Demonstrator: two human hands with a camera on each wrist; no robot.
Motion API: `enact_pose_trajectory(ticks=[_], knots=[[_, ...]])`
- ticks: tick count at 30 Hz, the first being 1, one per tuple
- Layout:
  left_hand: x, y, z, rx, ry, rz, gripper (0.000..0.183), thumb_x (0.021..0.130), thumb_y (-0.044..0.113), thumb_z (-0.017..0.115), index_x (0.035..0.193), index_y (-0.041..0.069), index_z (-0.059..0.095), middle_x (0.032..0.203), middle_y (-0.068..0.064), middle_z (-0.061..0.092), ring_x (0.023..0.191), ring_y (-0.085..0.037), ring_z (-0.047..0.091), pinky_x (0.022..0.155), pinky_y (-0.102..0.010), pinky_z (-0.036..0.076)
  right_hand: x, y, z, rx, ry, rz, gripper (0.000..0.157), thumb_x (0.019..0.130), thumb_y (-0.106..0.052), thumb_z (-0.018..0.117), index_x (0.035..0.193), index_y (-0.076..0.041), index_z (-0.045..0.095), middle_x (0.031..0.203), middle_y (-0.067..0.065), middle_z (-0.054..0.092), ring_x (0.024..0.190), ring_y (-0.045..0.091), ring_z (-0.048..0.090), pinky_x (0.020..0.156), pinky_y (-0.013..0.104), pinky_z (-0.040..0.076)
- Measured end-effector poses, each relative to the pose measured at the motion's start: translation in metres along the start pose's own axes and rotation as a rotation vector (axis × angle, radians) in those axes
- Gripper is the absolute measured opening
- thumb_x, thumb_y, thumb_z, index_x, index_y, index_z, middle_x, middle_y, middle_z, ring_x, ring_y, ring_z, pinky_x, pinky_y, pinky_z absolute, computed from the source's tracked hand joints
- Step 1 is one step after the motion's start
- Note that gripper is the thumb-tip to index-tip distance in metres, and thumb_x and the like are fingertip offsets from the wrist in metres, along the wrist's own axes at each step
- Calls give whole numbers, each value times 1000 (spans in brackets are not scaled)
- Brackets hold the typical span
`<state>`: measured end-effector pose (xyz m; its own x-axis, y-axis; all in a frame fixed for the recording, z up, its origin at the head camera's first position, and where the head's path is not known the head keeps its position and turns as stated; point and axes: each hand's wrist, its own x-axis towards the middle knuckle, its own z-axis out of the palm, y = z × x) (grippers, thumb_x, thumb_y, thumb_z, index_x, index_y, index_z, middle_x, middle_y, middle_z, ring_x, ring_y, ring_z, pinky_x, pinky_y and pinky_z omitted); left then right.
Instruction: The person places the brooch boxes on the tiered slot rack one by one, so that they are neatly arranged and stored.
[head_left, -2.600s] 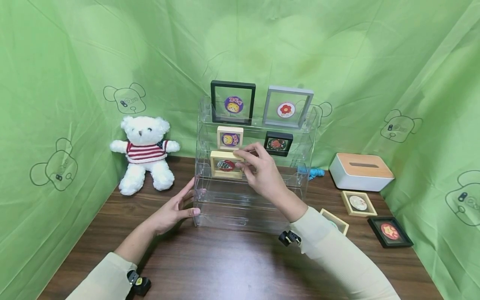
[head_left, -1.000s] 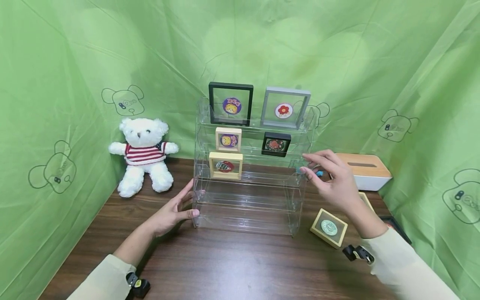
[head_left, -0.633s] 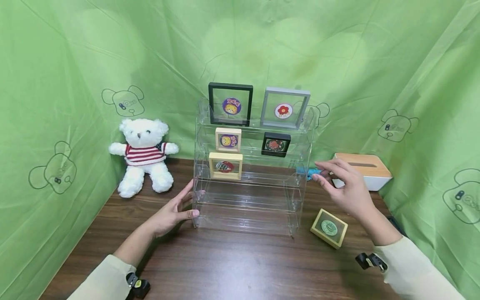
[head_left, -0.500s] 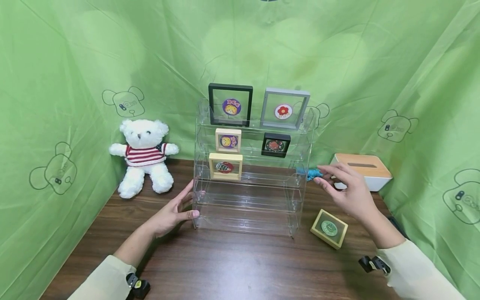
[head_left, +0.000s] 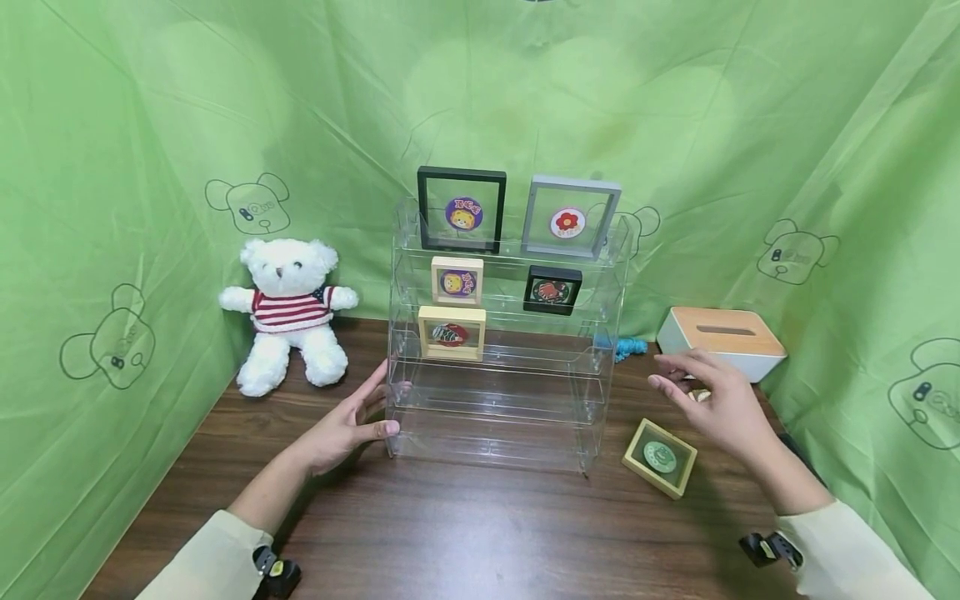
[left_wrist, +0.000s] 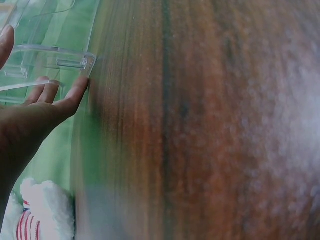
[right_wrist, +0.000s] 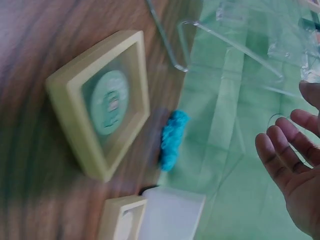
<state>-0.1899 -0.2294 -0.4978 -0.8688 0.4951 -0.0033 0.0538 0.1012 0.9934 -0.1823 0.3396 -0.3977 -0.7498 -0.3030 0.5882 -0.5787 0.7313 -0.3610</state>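
Our left hand (head_left: 341, 427) is spread against the left end of the clear rack (head_left: 487, 435); our right hand (head_left: 716, 406) is empty, fingers loose. The green-badge frame (head_left: 660, 457) lies flat, near right. If we shove from the left, the rack could skid and topple the gray frame (head_left: 567, 222). In the head view our right hand mostly covers a pale frame (right_wrist: 126, 225); the dark sliver (head_left: 805, 455) behind that forearm, no clue.

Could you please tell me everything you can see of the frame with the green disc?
The frame with the green disc is squarish, with a deep, pale yellow, wood-like border around a clear-looking pane. The round disc sits near its middle; its markings are too blurred to read. It lies flat and askew on the brown table, right of the clear stand. The right hand is apart from it.
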Motion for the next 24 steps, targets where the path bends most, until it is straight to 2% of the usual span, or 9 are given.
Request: enact_pose_trajectory(ticks=[2,4,9,11,13,15,18,20,24], knots=[[0,0,0,0,0,-2,107,106,12,74,177,45,2,179,-25,31,169,-56,13,130,-67,22,-8,6,1,-9,-30,22,34,89,-3,91,121,-8,83,105,5,79,83,-5,67,72,13,58],[0,0,0,2,0,-2,107,106,12,74,177,45,2,179,-25,31,169,-56,13,130,-62,25,-16,11,2,-22,-63,46,31,91,-6,90,121,-10,83,106,5,80,82,-3,68,71,14,59],[0,-1,-1,-4,-4,4,107,106,12,74,177,45,3,179,-26,30,168,-56,14,123,-27,39,-36,26,6,-60,-117,93,27,90,-11,92,117,-10,84,101,3,79,81,-3,67,69,22,62],[0,-1,-1,-3,-5,8,107,106,12,74,178,45,3,179,-26,30,168,-56,15,120,-21,40,-43,32,7,-76,-124,99,27,88,-11,93,114,-9,84,97,1,78,80,-3,66,67,26,62],[0,-1,0,0,-5,10,106,106,12,74,177,45,2,179,-26,30,168,-56,15,125,-30,38,-50,37,8,-97,-131,100,27,85,-10,95,111,-9,85,92,-2,75,79,-2,64,66,29,61],[0,-2,0,4,-2,8,106,106,12,74,177,45,2,179,-26,30,168,-57,15,130,-45,34,-57,43,10,-105,-144,103,25,84,-10,95,107,-9,85,88,-5,71,77,1,62,65,28,59],[0,-2,0,4,1,7,107,106,12,74,177,45,1,180,-27,27,168,-58,13,130,-65,24,-67,50,12,-115,-168,120,23,84,-10,96,104,-8,85,81,-9,60,75,4,56,63,25,51],[0,-2,0,3,3,5,107,106,12,74,177,45,1,181,-28,25,168,-59,11,130,-70,21,-73,55,14,-118,-186,134,22,84,-9,96,103,-7,85,80,-10,56,73,4,54,63,24,48],[0,-1,1,5,4,3,107,106,12,74,177,46,1,181,-28,25,168,-59,10,129,-72,21,-84,61,17,-130,-208,157,19,84,-7,94,100,-7,84,79,-13,56,72,2,53,61,24,46]])
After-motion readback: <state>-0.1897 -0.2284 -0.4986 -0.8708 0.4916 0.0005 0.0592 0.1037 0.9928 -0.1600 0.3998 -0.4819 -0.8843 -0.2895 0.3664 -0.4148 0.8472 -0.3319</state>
